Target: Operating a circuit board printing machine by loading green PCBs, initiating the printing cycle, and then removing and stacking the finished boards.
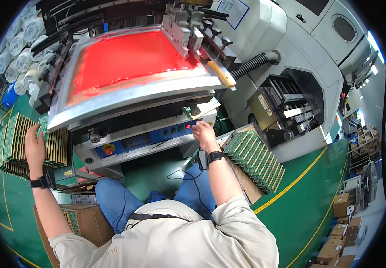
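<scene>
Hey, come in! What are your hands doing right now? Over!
Left hand open on rack of green boards. Right hand at machine's blue button panel, holding nothing. Nothing blocking either.

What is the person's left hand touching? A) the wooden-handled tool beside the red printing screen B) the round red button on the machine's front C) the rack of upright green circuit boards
C: the left hand rests on the rack of upright green circuit boards, while the right hand is at the blue control panel.
</scene>
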Action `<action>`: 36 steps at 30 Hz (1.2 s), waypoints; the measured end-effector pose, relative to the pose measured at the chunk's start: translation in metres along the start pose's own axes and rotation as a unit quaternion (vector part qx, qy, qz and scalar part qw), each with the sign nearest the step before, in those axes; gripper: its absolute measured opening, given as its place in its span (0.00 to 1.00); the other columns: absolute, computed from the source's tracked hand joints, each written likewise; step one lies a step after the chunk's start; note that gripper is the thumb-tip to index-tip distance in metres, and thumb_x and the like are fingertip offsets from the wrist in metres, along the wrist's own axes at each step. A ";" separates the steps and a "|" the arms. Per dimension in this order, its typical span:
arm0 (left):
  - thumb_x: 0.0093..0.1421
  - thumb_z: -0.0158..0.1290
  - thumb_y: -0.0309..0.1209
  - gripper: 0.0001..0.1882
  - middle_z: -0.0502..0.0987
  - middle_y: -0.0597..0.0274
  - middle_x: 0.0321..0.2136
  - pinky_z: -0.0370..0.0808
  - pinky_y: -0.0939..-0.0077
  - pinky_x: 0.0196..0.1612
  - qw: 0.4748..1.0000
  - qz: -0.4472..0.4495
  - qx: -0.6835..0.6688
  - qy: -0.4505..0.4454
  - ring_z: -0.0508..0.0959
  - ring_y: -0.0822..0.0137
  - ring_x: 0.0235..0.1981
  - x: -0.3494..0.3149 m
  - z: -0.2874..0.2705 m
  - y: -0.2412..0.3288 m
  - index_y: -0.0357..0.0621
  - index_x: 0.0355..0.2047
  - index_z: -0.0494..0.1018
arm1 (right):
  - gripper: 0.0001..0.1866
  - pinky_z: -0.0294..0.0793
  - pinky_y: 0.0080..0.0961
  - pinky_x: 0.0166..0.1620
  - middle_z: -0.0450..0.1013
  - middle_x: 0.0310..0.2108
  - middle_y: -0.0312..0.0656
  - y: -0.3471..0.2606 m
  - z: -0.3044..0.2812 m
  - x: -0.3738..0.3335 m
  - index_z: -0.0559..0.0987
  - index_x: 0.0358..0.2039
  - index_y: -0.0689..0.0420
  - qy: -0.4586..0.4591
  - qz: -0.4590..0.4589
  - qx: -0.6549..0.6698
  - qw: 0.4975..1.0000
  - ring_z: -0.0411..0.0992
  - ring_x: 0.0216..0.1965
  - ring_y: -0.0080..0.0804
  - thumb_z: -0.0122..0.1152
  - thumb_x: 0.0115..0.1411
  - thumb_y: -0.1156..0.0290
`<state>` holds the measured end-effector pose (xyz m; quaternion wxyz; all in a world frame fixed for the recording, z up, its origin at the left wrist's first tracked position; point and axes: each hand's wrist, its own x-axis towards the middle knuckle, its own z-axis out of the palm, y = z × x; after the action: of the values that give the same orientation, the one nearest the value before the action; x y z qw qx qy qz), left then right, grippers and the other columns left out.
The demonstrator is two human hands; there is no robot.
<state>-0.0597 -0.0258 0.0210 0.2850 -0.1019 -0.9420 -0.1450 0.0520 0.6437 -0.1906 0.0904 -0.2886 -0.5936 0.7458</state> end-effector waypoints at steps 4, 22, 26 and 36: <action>0.71 0.54 0.30 0.18 0.76 0.46 0.60 0.69 0.56 0.66 0.998 0.033 0.044 -0.016 0.74 0.44 0.62 0.005 0.025 -0.005 0.38 0.59 0.74 | 0.16 0.79 0.36 0.47 0.80 0.43 0.44 -0.016 0.010 -0.001 0.74 0.57 0.56 -0.025 0.066 0.166 0.984 0.78 0.40 0.34 0.57 0.74 0.63; 0.72 0.54 0.31 0.25 0.70 0.45 0.67 0.62 0.60 0.72 0.993 -0.011 0.000 -0.116 0.67 0.47 0.70 0.002 0.059 -0.052 0.36 0.66 0.69 | 0.06 0.80 0.26 0.35 0.78 0.33 0.39 -0.064 0.002 -0.019 0.77 0.40 0.58 0.055 -0.045 0.153 0.986 0.77 0.31 0.27 0.56 0.72 0.70; 0.72 0.54 0.31 0.25 0.69 0.46 0.67 0.62 0.60 0.72 0.992 -0.016 0.015 -0.123 0.67 0.47 0.70 0.002 0.057 -0.048 0.37 0.67 0.69 | 0.06 0.79 0.25 0.36 0.79 0.34 0.41 -0.115 -0.069 -0.049 0.77 0.40 0.59 0.082 -0.148 0.105 0.980 0.76 0.31 0.27 0.56 0.72 0.70; 0.70 0.56 0.29 0.26 0.69 0.47 0.68 0.61 0.59 0.73 0.993 -0.022 0.022 -0.117 0.66 0.47 0.71 0.000 0.058 -0.044 0.37 0.66 0.69 | 0.06 0.80 0.27 0.35 0.80 0.33 0.42 -0.225 -0.229 -0.087 0.77 0.39 0.58 0.183 -0.231 0.112 0.949 0.78 0.31 0.29 0.56 0.72 0.70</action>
<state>-0.1014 -0.0482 -0.0347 0.1715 -0.0912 -0.9739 -0.1176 0.1994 0.8558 0.0187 0.3990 -0.2634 -0.5297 0.7006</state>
